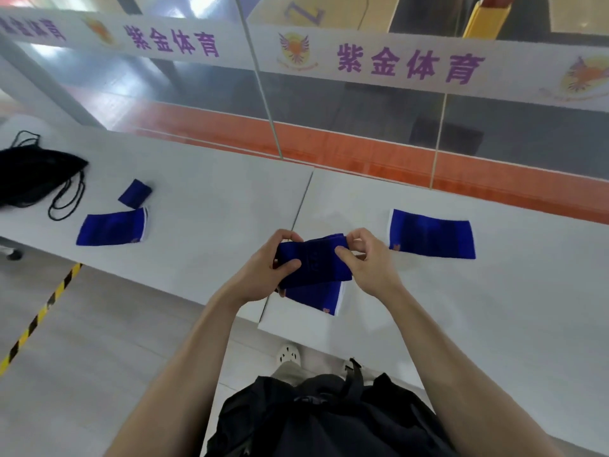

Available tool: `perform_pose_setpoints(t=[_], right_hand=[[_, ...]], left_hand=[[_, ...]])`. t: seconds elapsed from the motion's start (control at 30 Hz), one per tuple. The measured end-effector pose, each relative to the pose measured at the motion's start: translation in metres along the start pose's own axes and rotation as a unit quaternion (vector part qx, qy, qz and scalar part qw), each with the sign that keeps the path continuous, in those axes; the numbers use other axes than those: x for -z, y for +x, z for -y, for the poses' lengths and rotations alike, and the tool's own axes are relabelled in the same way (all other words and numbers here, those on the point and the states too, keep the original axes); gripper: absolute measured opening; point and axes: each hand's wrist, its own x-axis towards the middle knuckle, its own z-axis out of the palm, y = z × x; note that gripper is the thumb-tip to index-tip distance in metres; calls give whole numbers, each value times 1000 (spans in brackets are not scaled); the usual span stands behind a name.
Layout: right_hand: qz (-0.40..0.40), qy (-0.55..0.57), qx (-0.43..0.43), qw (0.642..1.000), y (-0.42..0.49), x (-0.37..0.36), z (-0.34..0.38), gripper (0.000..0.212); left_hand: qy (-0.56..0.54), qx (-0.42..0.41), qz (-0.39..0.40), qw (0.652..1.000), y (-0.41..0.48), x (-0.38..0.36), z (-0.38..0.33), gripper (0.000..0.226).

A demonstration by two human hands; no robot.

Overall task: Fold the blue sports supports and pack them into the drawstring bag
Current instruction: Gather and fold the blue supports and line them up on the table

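Gripping one folded blue support (313, 262), both hands, left (263, 275) and right (370, 265), hide its ends. Drawstring bag (29, 179) is cut off at the frame's left edge.

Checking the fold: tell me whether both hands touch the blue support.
Touching. The head view shows left hand and right hand pinching the blue support.

Bag (31, 179) far left; supports (431, 234) on table (214, 192)

A white table (214, 192) is set before a glass wall (362, 127) banded with purple-lettered white banners (412, 65); yellow-black tape (39, 318) is laid across the floor (99, 341).
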Motion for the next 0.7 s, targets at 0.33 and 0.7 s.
perform_pose_setpoints(t=[0.33,0.7], right_hand=[[98,26,22,995,41,-72,45,20],[127,-54,-47,989,94,-207,110,20]], left_hand=[[60,9,54,997,21,113,55,46],[131,1,177,975,78,281,111,33]])
